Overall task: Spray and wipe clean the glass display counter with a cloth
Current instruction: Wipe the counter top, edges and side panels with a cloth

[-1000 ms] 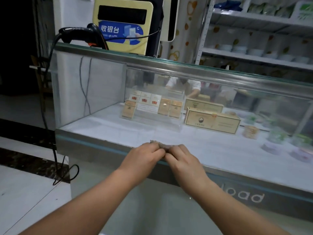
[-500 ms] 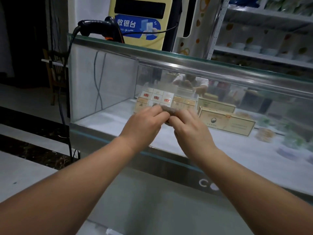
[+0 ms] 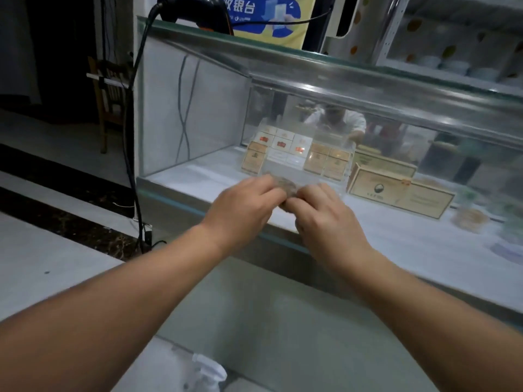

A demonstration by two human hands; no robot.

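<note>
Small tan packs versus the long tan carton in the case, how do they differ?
The small tan packs are short and stand upright, side by side in a clear stand; the long tan carton is far wider and lies lengthwise, outside the stand. Both are tan and sit inside the glass display counter.

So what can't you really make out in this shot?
Cloth: head view, mostly hidden by the left hand and right hand pinching it.
Scanner: head view, cut off by the top edge.
Print on the long box: head view, blurred behind glass.
</note>
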